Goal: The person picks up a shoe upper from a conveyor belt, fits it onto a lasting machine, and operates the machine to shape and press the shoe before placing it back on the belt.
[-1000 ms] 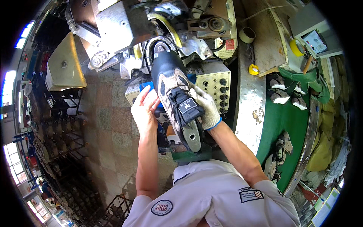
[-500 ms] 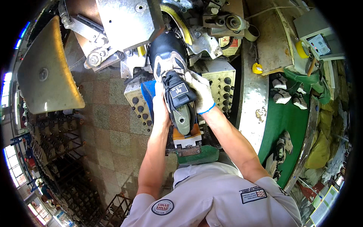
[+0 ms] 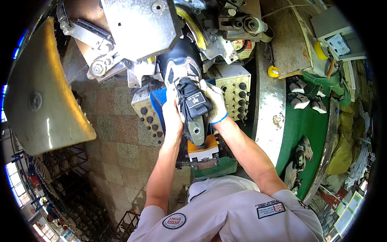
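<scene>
head view: a black-and-beige shoe (image 3: 186, 86), fitted on a grey-green last (image 3: 193, 124), lies toe-away between the bare left hand (image 3: 172, 115) and the gloved right hand (image 3: 216, 103).
shoe: its toe end runs in among the metal parts of a machine (image 3: 139, 30), the tip partly hidden; the heel end points back at the person, near an orange pad (image 3: 207, 143). whether heel and pad touch, i cannot tell.
left hand: closed along the shoe's left side, fingertips mostly out of sight.
right hand: fingers curled round the right side, gripping at about mid-length.
step: by the look of it, setting the toe into the machine and lining it up.
next move: probably calls for steady, even support from both hands, the shoe kept straight and the fingers clear of the metal.
control boxes: a pale knobbed box (image 3: 233, 73) to the right, another (image 3: 146, 107) to the left.
green surface: a long strip (image 3: 300, 125) on the right bears more shoes (image 3: 300, 101).
room: tiled floor (image 3: 117, 133), dark racks (image 3: 66, 177) at left, olive sacks (image 3: 342, 161) at far right.
</scene>
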`<state>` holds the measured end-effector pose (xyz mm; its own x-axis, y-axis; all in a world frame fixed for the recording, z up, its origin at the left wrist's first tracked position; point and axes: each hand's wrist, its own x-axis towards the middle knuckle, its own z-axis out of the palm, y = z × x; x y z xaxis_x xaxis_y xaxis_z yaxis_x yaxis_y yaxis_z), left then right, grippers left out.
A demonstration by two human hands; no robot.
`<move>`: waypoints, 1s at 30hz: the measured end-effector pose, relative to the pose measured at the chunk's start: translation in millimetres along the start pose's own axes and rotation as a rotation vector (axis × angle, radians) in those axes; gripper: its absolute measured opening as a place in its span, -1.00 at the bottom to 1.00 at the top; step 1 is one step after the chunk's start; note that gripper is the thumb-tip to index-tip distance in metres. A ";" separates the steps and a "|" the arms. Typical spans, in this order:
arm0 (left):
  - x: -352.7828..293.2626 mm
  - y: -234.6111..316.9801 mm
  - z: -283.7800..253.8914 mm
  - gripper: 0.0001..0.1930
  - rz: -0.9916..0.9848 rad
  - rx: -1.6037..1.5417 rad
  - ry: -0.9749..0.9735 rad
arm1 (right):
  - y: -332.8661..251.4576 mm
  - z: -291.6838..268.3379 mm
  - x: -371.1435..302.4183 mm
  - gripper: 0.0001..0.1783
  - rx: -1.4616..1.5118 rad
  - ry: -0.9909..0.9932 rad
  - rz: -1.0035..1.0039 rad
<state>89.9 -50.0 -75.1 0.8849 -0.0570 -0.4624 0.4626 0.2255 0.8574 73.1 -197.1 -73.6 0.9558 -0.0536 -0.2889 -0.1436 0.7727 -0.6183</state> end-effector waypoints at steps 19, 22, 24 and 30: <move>0.3 -13.3 10.0 -0.49 0.118 -0.197 -0.025 | -5.0 5.4 9.6 -0.64 -0.242 0.105 -0.118; 6.6 -9.8 6.0 -0.49 0.097 -0.276 -0.127 | 0.6 1.4 18.3 -0.57 -0.265 0.051 -0.124; 8.9 -8.6 6.5 -0.48 0.219 0.001 -0.044 | 3.8 0.3 20.7 -0.53 -0.225 0.165 -0.147; -47.2 -104.3 -79.0 -0.50 0.243 0.218 0.297 | -35.0 -58.2 -72.5 -0.25 -0.537 0.294 -0.136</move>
<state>-4.5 6.0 -160.6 0.9298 0.2614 -0.2591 0.2722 -0.0147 0.9621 -6.0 -257.1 -73.6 0.8751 -0.3597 -0.3238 -0.2078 0.3249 -0.9226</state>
